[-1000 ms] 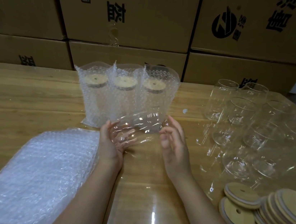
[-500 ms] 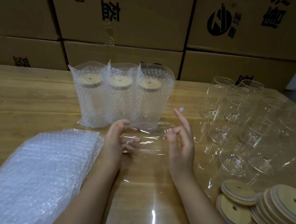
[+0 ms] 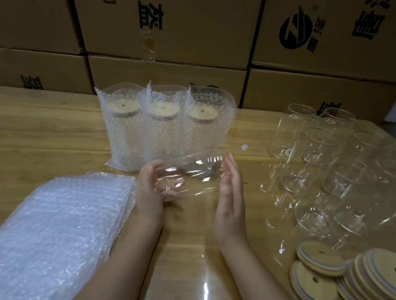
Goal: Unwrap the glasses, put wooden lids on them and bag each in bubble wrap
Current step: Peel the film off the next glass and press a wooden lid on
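Step in hand, as judged: unwrapping – one glass (image 3: 190,171) was held on its side, low over the table (image 3: 18,126), just in front of the row of three bagged glasses (image 3: 159,129), mouth end tilted up to the right. L hand (image 3: 151,189) was curled round the base end and gripped it. R hand (image 3: 232,194) was kept flat, fingers straight and together, palm by the mouth end, nothing pinched. Thin clear film seemed to be round the glass, but film vs. glass could not be told apart w/ certainty. Next move, as judged: film to be peeled off w/ R hand while the base is held firm, then one of the wooden lids (image 3: 318,276) at right to be fitted – slippery glass, care needed. Cf. 0.5 s earlier: glass had been held lower and flatter, and R fingers had been spread.
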The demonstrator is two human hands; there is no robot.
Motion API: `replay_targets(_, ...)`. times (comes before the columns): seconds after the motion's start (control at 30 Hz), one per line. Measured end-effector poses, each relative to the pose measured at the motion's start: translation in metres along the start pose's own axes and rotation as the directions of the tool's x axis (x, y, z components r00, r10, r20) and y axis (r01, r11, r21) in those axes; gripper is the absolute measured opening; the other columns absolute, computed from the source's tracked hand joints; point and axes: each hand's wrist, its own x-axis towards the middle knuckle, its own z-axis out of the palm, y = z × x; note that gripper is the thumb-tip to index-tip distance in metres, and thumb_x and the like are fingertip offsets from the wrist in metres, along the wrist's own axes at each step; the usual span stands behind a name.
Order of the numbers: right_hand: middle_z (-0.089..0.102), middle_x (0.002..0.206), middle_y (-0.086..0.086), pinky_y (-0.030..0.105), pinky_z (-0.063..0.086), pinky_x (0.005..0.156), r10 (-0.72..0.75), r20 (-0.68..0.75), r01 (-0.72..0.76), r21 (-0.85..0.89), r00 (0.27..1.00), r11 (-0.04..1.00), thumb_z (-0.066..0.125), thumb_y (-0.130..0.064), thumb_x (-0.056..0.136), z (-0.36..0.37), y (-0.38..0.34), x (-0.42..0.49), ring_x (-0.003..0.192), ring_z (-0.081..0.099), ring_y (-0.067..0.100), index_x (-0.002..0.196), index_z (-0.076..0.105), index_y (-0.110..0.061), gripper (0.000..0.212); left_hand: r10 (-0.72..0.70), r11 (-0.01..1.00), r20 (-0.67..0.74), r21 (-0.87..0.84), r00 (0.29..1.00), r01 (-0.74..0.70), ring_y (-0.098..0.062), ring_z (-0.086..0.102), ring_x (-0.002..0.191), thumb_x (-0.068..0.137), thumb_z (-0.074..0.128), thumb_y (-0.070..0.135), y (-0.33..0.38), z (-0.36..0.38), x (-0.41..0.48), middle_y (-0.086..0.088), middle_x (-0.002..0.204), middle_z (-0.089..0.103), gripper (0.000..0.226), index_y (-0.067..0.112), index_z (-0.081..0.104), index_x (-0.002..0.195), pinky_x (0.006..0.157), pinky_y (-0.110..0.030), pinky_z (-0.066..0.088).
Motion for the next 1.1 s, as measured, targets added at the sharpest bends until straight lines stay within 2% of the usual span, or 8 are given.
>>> replay_targets(0.1,0.035,0.150,-0.012,0.006,0.028,0.104,0.039,-0.054,-0.040,-0.032,0.998,0.999,0.034,-0.042,0.100,0.000,0.009,-0.001,0.130,0.032,-0.016,0.145,0.033,-0.024,0.049,0.155,0.985,-0.030,0.086,0.987,-0.152,-0.021,0.066,0.073,0.089,0.041,0.036,0.003,0.005,-0.006,-0.008,0.100,0.063,0.033,0.014,0.050,0.112,0.046,-0.025,0.048)
replay_targets(0.23,0.028,0.152,-0.010,0.021,0.025,0.115,0.006,-0.089,-0.018,-0.135,0.996,0.991,0.036,-0.022,0.103,0.003,0.013,-0.002,0.140,0.026,-0.004,0.147,0.023,-0.024,0.046,0.373,0.910,0.001,0.194,0.928,-0.366,-0.024,0.062,0.082,0.075,0.044,0.050,0.004,0.009,-0.014,-0.005,0.102,0.060,0.047,0.021,0.048,0.111,0.054,-0.029,0.049)
replay_targets(0.5,0.048,0.144,0.001,0.016,0.027,0.111,-0.283,-0.063,0.247,-0.338,0.957,0.908,0.037,-0.011,0.099,-0.015,0.012,0.010,0.142,0.032,0.011,0.134,0.052,-0.005,0.039,0.395,0.826,0.209,0.346,0.895,-0.445,-0.032,0.066,0.083,0.081,0.047,0.050,0.000,-0.001,-0.009,0.002,0.098,0.066,0.031,0.039,0.057,0.109,0.061,-0.039,0.050)
replay_targets(0.63,0.071,0.107,-0.007,0.018,0.041,0.097,0.031,-0.142,-0.039,-0.052,0.989,0.998,0.045,-0.012,0.095,-0.025,0.009,0.020,0.118,0.056,0.002,0.094,0.073,-0.023,0.031,0.414,0.767,0.378,0.345,0.829,-0.540,-0.026,0.064,0.088,0.081,0.051,0.046,0.000,-0.004,-0.007,0.001,0.103,0.065,0.030,0.046,0.059,0.110,0.065,-0.040,0.049)
replay_targets(0.77,0.075,0.090,-0.001,0.041,0.052,0.086,0.472,0.009,-0.463,0.216,0.882,0.860,0.050,-0.013,0.094,-0.031,0.005,0.028,0.095,0.066,0.015,0.078,0.074,-0.021,0.030,0.457,0.729,0.411,0.334,0.789,-0.597,-0.016,0.062,0.086,0.078,0.056,0.043,0.005,-0.001,-0.010,-0.005,0.103,0.065,0.034,0.040,0.060,0.112,0.070,-0.034,0.048)
replay_targets(0.83,0.073,0.085,0.002,0.045,0.053,0.089,0.587,0.060,-0.586,0.196,0.807,0.786,0.055,-0.021,0.092,-0.033,0.004,0.030,0.086,0.067,0.019,0.084,0.071,-0.017,0.019,0.549,0.602,0.471,0.351,0.691,-0.717,-0.013,0.062,0.092,0.081,0.055,0.039,0.011,-0.001,-0.013,-0.005,0.108,0.065,0.036,0.030,0.060,0.115,0.072,-0.031,0.050)
replay_targets(0.97,0.071,0.087,0.007,0.041,0.055,0.077,0.646,0.053,-0.631,0.290,0.761,0.720,0.050,-0.031,0.093,-0.046,0.002,0.035,0.081,0.065,0.022,0.091,0.067,-0.012,0.025,0.600,0.049,0.757,0.287,0.258,-0.957,-0.018,0.060,0.101,0.091,0.049,0.037,0.019,0.007,-0.019,-0.015,0.122,0.060,0.038,0.016,0.055,0.122,0.084,-0.030,0.050)
replay_targets(1.1,0.068,0.075,0.000,0.030,0.050,0.061,0.581,-0.161,-0.516,0.316,0.798,0.796,0.053,-0.023,0.090,-0.044,-0.002,0.034,0.075,0.063,0.020,0.080,0.067,-0.018,0.018,0.556,-0.005,0.807,0.243,0.199,-0.970,-0.031,0.062,0.101,0.084,0.052,0.017,0.022,0.016,-0.023,-0.023,0.126,0.056,0.030,0.011,0.058,0.112,0.088,-0.037,0.048)
